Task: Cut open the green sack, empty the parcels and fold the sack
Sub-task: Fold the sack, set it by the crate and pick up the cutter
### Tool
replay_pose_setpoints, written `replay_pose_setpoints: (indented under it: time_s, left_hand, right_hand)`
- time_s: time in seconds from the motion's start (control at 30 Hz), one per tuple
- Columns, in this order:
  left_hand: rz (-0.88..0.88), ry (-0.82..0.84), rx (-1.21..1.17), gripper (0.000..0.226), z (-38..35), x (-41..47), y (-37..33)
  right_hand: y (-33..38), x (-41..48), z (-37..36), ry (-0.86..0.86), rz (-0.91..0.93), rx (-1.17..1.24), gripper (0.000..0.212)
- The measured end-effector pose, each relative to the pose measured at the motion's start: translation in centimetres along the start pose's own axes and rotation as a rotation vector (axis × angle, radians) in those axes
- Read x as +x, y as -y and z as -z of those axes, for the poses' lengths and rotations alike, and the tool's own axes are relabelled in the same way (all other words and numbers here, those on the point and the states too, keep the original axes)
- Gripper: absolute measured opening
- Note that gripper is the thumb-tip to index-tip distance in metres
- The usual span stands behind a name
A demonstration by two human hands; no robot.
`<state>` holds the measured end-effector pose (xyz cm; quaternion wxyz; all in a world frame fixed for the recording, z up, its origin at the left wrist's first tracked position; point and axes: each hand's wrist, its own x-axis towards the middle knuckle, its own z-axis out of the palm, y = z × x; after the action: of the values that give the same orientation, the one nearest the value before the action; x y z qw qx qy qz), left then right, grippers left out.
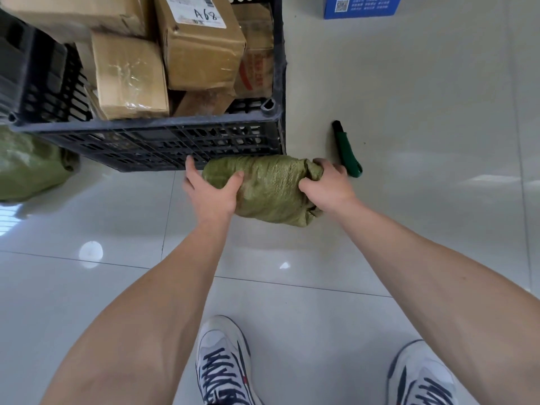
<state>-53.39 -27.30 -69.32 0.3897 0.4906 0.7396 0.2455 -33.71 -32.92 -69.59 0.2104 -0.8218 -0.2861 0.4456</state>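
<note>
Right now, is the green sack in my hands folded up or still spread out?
Folded. The green sack is a compact bundle on the floor beside the crate, gripped by the left hand and right hand.

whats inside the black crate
The crate holds several brown cardboard boxes, piled above its rim; one label reads A68. A red-printed box stands against the right wall. Whatever lies under the pile is covered.

A parcel depot — labelled cartons (pixel 201 45) crammed in a crate (pixel 163 141) on tiled floor (pixel 409 83).
</note>
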Motion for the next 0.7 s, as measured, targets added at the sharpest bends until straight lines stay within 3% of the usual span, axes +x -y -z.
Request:
replay_pose_setpoints:
  time_s: [0.1, 0.2, 0.37, 0.7]
  left_hand:
    - [-0.267, 0.052, 0.232, 0.069, 0.0, -0.5, -0.6]
    - [-0.299, 0.032, 0.477, 0.048, -0.1, -0.6, -0.7]
    - [-0.356, 0.009, 0.535, 0.049, 0.2, -1.2, -0.1]
    - [-0.462, 0.037, 0.558, 0.047, 1.3, -1.4, -0.9]
  right_hand:
    - [0.8, -0.1, 1.6, -0.043, 0.057, 0.101, 0.065]
    - [0.7, 0.7, 2.6, -0.144, 0.09, 0.246, 0.052]
    - [-1.2, 3.5, 2.9, -0.225, 0.012, 0.044, 0.035]
    - [-4.1, 7.4, 2.1, -0.226, -0.135, -0.356, 0.044]
